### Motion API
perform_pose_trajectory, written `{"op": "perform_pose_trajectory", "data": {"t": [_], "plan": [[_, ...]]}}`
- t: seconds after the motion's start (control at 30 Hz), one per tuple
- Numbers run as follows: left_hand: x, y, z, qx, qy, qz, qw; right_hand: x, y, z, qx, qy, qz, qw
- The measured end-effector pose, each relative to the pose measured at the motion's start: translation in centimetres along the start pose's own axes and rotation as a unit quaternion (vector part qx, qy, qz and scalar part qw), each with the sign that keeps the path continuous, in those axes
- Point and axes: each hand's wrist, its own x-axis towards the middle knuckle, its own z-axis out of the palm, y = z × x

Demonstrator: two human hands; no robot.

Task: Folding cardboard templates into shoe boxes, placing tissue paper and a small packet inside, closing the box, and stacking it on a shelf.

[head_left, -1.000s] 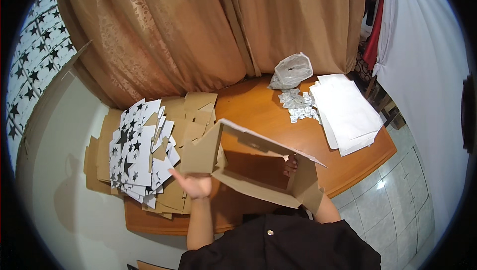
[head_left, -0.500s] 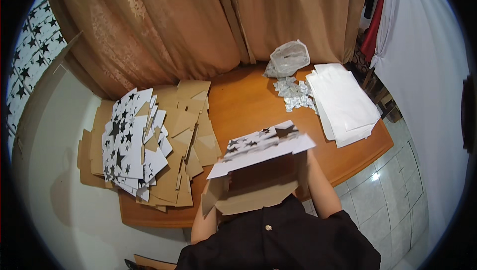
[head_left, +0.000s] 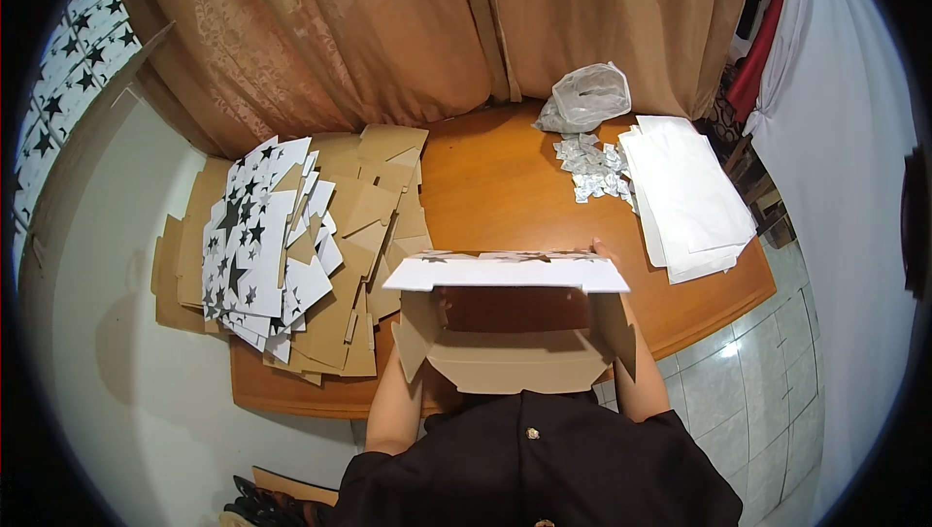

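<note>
A partly folded cardboard box (head_left: 524,362), brown inside and white with black stars outside, is held up close to my body over the table's near edge. Its open side faces me, and through it I see the orange-brown table top. My right hand (head_left: 601,249) grips the box's far right side; only some fingers show past the top panel. On the opposite side my left forearm (head_left: 394,406) runs up behind the box's left flap. That panel hides nearly all of my left hand, which holds the box there.
At the left lies a pile of flat brown cardboard blanks (head_left: 374,226) with star-printed ones (head_left: 248,246) on top. Small silvery packets (head_left: 594,173) lie by a clear plastic bag (head_left: 587,100) at the back. White sheets (head_left: 689,202) are stacked at the right of the wooden table (head_left: 485,178).
The box has turned from a tilt to nearly level, its opening now squarely toward me. Right-hand fingers have come into sight at its far right corner. The view has shifted slightly.
</note>
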Motion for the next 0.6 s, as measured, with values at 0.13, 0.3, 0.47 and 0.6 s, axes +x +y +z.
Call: {"op": "perform_pose_trajectory", "data": {"t": [0.13,0.3,0.47,0.6], "plan": [[-0.2,-0.5,0.3,-0.008,0.019,-0.005,1.000,0.2,0.2,-0.2,-0.028,-0.023,0.081,0.996],[-0.2,-1.3,1.3,-0.019,0.047,-0.016,0.999,-0.6,0.2,-0.2,-0.213,0.030,0.083,0.973],[-0.8,-2.2,1.4,-0.033,0.080,-0.024,0.996,-1.2,0.5,-0.1,-0.394,0.070,0.080,0.913],[1.3,-2.7,2.9,-0.087,-0.034,0.020,0.995,4.4,8.2,-7.5,-0.477,0.017,-0.209,0.854]]}}
